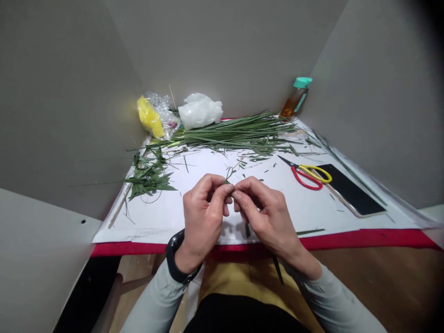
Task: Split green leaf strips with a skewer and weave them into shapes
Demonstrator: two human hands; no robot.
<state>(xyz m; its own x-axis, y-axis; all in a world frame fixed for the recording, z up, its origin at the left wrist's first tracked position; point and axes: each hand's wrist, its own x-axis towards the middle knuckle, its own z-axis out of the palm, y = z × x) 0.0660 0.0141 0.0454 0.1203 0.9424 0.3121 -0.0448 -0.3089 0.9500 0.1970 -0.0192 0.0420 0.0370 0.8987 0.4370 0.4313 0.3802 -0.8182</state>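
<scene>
My left hand (203,212) and my right hand (265,215) meet fingertip to fingertip above the white sheet (166,217). Both pinch the same thin green leaf strip (229,175), which curls up a little beyond my thumbs. Another end of a strip hangs down under my right wrist. A black band sits on my left wrist. Most of the strip is hidden inside my fingers.
A long bundle of green leaves (239,132) lies across the back. Cut leaf scraps (149,175) pile at the left. Red-and-yellow scissors (307,175) and a dark phone (352,190) lie at the right. Plastic bags (201,110), a yellow bundle (150,118) and a teal-capped bottle (295,97) stand at the rear.
</scene>
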